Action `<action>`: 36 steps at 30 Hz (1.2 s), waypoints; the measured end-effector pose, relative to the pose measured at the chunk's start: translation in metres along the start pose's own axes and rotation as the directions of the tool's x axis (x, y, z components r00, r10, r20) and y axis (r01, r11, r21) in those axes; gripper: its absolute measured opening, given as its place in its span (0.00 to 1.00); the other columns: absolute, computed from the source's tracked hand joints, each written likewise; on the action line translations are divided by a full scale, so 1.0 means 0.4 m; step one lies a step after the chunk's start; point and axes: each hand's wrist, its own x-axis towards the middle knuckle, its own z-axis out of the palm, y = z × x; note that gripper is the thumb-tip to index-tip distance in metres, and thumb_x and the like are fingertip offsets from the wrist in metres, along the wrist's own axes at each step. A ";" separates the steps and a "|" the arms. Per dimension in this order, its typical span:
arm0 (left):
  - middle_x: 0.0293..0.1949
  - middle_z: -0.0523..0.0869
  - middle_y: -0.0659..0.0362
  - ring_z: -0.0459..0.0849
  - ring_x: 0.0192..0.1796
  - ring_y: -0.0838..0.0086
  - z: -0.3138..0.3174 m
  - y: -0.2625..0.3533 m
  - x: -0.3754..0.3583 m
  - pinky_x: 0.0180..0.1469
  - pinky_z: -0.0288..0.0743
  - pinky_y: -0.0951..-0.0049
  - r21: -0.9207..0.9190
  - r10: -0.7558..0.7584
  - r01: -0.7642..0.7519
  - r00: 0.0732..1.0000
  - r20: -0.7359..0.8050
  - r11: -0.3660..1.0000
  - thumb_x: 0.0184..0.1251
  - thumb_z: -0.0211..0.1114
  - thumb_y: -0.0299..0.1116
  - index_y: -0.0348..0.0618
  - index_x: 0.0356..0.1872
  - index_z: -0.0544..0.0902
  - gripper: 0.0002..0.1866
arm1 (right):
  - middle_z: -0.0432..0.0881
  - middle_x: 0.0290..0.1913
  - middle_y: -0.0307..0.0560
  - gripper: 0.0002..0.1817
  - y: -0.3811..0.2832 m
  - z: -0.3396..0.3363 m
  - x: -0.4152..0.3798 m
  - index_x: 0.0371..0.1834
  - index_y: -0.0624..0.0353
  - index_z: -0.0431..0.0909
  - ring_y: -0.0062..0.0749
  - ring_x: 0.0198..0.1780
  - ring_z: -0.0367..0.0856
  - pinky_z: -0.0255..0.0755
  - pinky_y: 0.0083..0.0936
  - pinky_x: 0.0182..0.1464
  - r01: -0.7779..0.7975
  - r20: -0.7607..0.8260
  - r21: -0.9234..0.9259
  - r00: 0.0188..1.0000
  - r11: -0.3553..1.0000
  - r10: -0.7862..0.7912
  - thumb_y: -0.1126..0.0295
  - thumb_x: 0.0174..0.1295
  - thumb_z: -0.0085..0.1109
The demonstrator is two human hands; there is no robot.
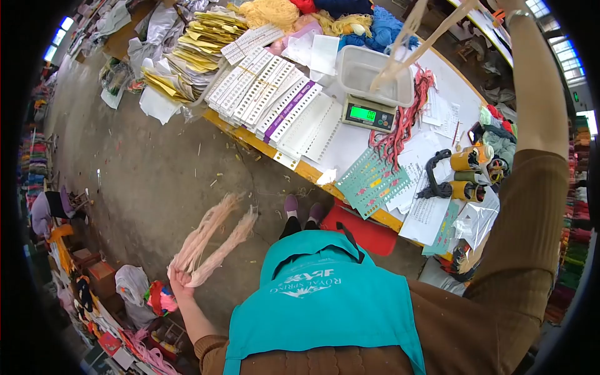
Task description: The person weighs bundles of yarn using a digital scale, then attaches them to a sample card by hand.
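My left hand (180,278) is closed around a skein of pale pink yarn (209,240), held out over the floor at the left with its loose ends fanning upward. At the upper right edge, my right hand (514,6) is raised and partly cut off. Long strands of beige yarn (431,40) run from beside it down to a clear plastic tub (409,94). That tub sits on a digital scale (369,114) with a lit green display. Right of the scale lies a bundle of red and pink yarn (406,119).
Punched thread cards (265,90) lie in rows on the table (250,139), near yellow paper stacks (209,37). Green cards (374,181), papers and thread cones (464,161) fill the right part. A red stool (359,230) stands below the table edge. Another person (47,209) is at far left.
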 end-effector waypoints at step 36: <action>0.16 0.61 0.70 0.59 0.16 0.85 0.483 -0.303 -0.136 0.26 0.58 0.80 0.018 -0.307 0.342 0.816 0.490 0.939 0.78 0.48 0.41 0.46 0.58 0.76 0.16 | 0.77 0.54 0.44 0.20 0.596 0.841 -0.542 0.47 0.53 0.81 0.43 0.62 0.71 0.68 0.40 0.60 -0.073 -0.464 -0.486 0.866 0.871 -0.187 0.73 0.47 0.66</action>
